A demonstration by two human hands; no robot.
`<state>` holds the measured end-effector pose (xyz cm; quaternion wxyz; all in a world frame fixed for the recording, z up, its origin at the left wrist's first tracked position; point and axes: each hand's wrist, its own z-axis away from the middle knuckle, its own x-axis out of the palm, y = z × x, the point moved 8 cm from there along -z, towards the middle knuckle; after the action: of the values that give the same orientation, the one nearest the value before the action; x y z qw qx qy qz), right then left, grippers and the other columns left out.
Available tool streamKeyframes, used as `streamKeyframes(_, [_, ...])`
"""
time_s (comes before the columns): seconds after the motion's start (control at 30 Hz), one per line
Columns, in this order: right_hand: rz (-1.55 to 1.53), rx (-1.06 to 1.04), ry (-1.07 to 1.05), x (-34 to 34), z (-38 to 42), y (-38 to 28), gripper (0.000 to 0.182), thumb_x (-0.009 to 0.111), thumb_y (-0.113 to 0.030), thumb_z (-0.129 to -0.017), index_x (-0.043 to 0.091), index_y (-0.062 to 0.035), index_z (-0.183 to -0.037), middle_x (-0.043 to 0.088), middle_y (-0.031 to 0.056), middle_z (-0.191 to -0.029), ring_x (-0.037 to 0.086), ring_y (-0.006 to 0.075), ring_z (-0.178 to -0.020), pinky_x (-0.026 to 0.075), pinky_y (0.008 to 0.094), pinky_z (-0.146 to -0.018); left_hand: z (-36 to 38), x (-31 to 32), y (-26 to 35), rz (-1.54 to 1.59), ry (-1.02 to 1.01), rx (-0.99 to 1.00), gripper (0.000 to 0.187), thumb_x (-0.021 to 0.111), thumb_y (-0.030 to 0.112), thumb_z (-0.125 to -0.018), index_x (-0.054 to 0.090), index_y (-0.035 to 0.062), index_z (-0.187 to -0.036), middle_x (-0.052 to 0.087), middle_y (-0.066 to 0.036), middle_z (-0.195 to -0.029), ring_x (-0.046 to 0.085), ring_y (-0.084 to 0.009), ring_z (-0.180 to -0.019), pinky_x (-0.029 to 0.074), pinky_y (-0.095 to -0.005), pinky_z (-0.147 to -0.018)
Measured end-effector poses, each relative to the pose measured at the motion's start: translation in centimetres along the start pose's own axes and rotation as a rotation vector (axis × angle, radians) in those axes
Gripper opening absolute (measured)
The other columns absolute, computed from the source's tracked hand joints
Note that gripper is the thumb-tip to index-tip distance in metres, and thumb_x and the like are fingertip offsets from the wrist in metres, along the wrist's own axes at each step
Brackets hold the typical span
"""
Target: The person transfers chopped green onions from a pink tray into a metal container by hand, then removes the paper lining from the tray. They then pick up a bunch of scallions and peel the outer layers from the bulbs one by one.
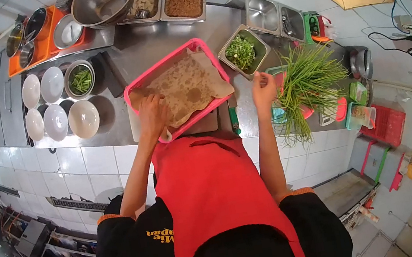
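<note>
A pink plastic basket (213, 55) lined with stained brown paper (190, 84) lies tilted on the steel counter. My left hand (154, 116) is over the basket's near left side, its fingers curled down at the paper; whatever they grip is hidden. To the right of the basket, my right hand (264, 89) is raised with curled fingers, and anything in them is too small to make out. Just beyond it stands a square steel container (260, 53) of chopped green onions (241, 53). A large bunch of long green onions (308, 85) lies close to the right of that hand.
White bowls (56, 122) and a container of cut green vegetables (80, 80) stand at the left. Behind are a big steel bowl (104, 3), a pan of brown minced food (184, 3) and steel pans (263, 13). A green-handled tool (234, 120) lies by the counter's front edge.
</note>
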<state>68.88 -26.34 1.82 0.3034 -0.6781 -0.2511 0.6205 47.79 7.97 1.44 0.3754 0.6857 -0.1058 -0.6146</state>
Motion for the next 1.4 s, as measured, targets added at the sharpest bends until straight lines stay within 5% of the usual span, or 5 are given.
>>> streamKeyframes(0.1, [-0.193,0.484,-0.139,1.9,-2.1,7.1,0.049,0.071,-0.039,-0.092,0.062,0.0057,-0.109,0.069,0.0161,-0.094,0.067,0.0213,-0.078,0.058,0.0333,-0.058,-2.3,0.6,1.6,0.034,-0.001,0.011,0.028,0.070,0.013,-0.082,0.066,0.0055,-0.109,0.066,-0.014,-0.103,0.059,-0.0352,-0.106,0.045,-0.0462,-0.092])
streamKeyframes(0.37, [-0.587,0.240,-0.247,6.9,-3.8,6.8,0.019,0.068,-0.007,-0.092,0.053,0.0040,-0.095,0.056,0.0106,-0.095,0.062,0.0200,-0.072,0.068,0.0447,-0.062,-4.4,6.2,1.3,-0.290,-0.129,0.064,0.068,0.080,0.019,-0.076,0.049,0.0076,-0.136,0.048,-0.015,-0.139,0.044,-0.0395,-0.130,0.042,-0.0549,-0.103])
streamKeyframes(0.93, [-0.163,0.135,-0.108,10.5,-8.7,0.2,0.034,0.073,-0.026,-0.089,0.066,0.0054,-0.101,0.070,0.0139,-0.089,0.066,0.0213,-0.082,0.052,0.0343,-0.077,-0.6,6.6,-3.5,-0.462,-0.090,-0.065,0.096,0.087,0.024,-0.066,0.039,0.0089,-0.147,0.034,-0.012,-0.154,0.032,-0.0396,-0.142,0.038,-0.0623,-0.105])
streamKeyframes(1.1, [-0.787,0.545,-0.119,12.8,-8.7,0.3,0.038,0.073,-0.018,-0.092,0.058,0.0077,-0.115,0.067,0.0162,-0.107,0.068,0.0247,-0.089,0.058,0.0436,-0.090,-0.6,6.6,-3.1,-0.451,-0.170,-0.121,0.094,0.086,0.027,-0.068,0.039,0.0075,-0.147,0.033,-0.012,-0.154,0.030,-0.0394,-0.143,0.036,-0.0618,-0.106])
streamKeyframes(1.4, [-1.367,0.461,-0.542,18.2,-10.4,-3.7,0.027,0.064,-0.012,-0.097,0.056,0.0035,-0.117,0.063,0.0161,-0.115,0.066,0.0295,-0.106,0.059,0.0443,-0.092,-0.4,7.4,-4.3,-0.442,-0.017,-0.033,0.099,0.089,0.019,-0.061,0.038,0.0079,-0.145,0.032,-0.012,-0.154,0.030,-0.0425,-0.142,0.038,-0.0622,-0.103])
